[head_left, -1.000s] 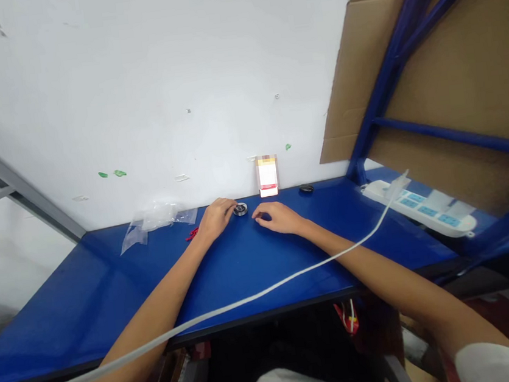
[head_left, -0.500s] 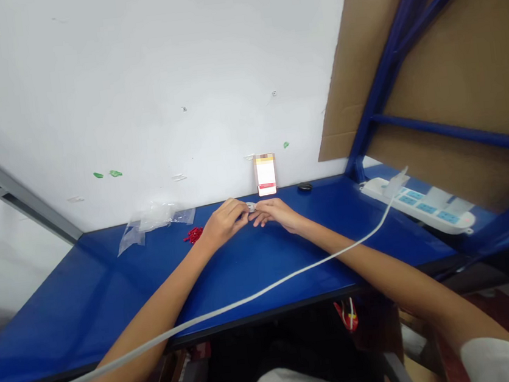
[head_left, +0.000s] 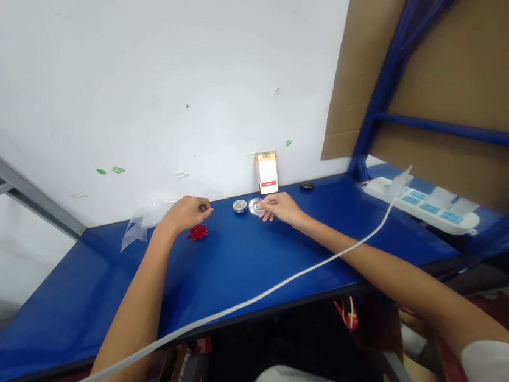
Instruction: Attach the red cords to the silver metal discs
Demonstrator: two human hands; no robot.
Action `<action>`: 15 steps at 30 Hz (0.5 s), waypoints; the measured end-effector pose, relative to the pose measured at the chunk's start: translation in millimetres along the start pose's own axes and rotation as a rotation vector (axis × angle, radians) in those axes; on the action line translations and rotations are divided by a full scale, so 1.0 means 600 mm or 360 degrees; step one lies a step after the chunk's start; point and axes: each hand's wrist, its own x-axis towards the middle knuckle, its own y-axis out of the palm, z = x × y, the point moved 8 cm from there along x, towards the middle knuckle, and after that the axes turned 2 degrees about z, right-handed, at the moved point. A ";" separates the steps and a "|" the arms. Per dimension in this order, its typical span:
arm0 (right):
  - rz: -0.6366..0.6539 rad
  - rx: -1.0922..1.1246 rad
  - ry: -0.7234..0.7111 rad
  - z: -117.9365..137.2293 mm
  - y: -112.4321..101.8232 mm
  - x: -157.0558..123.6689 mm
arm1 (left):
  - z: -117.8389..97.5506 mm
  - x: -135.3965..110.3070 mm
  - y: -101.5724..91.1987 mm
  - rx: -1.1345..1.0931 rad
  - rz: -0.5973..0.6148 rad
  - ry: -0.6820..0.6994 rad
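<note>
Two small round silver discs lie side by side on the blue table (head_left: 254,264) near the wall. My right hand (head_left: 283,207) pinches the edge of the right silver disc (head_left: 255,206) with its fingertips. The left silver disc (head_left: 239,205) sits free beside it. Just above a little pile of red pieces (head_left: 198,232) is my left hand (head_left: 187,213), its fingers curled shut; what they hold, if anything, is hidden.
A lit phone (head_left: 267,173) leans on the white wall behind the discs, with a small black cap (head_left: 306,185) to its right. Clear plastic bags (head_left: 145,220) lie far left. A white power strip (head_left: 421,205) sits at right; its cable (head_left: 266,291) crosses the table.
My hands were together at the table's middle half a second ago. They have parted: the left moved left over the red pieces, and two separate discs now show by the right hand.
</note>
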 end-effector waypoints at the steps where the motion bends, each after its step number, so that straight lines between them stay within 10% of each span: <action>1: 0.0013 -0.0022 -0.0020 0.002 0.002 -0.001 | 0.016 -0.002 0.003 0.0001 0.0081 -0.0064; 6: 0.0079 -0.0052 -0.0056 0.002 0.009 -0.002 | 0.066 -0.023 0.019 -0.0037 0.0466 -0.0360; 15: 0.0165 -0.0114 -0.0110 -0.004 0.018 0.002 | 0.072 -0.023 0.039 -0.0058 0.0554 -0.0441</action>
